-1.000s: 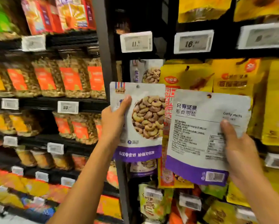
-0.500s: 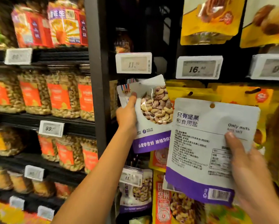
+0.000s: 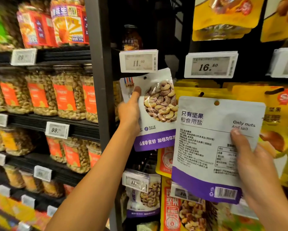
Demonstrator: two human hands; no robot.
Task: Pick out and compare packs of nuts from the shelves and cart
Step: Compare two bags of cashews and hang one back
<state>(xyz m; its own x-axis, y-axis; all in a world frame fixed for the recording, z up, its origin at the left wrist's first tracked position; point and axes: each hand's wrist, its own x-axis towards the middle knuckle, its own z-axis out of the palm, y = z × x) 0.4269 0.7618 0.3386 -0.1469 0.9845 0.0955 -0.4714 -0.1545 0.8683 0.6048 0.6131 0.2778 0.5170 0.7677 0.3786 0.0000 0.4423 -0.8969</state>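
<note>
Head: pack (image 3: 206, 130) up-left of right grip (image 3: 255, 164).

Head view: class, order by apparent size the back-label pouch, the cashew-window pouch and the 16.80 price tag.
Largest: back-label pouch, but nearer the camera, so its lead is unsure.
Next: cashew-window pouch, partly covered.
Smallest: 16.80 price tag.

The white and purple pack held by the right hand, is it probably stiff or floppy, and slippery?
Probably light: the right hand holds the pack up by one edge. Likely flexible yet self-supporting: it looks fairly flat. Perhaps slightly slippery: its film looks smooth.
</note>
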